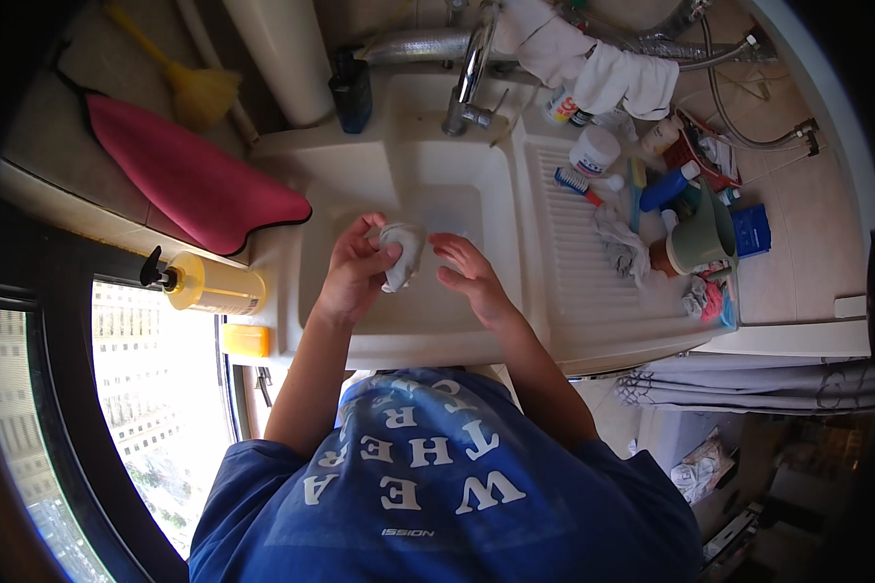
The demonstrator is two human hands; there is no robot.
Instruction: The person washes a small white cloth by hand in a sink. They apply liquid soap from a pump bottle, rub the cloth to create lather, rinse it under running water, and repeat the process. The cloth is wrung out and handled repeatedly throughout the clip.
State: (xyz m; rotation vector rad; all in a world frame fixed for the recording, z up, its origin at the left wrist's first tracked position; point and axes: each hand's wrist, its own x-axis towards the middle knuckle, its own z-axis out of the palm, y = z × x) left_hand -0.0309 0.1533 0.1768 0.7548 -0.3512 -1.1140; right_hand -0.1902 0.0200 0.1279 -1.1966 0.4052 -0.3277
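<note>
Over the basin of a pale utility sink (408,346), my left hand (356,273) grips a bunched, light grey cloth (404,255) between thumb and fingers. My right hand (472,277) is just to the right of the cloth, its fingers apart and holding nothing. A small gap separates its fingertips from the cloth. Behind both hands stands a chrome faucet (470,80) at the back of the sink. What lies under the cloth and my left hand is hidden.
On the ribbed drainboard (576,255) are a scrub brush (574,181), a white tub (594,151), a wet cloth (623,244) and a green pitcher (702,232). A yellow pump bottle (215,284) and an orange soap bar (245,340) flank the left edge. A dark dispenser (351,95) stands behind.
</note>
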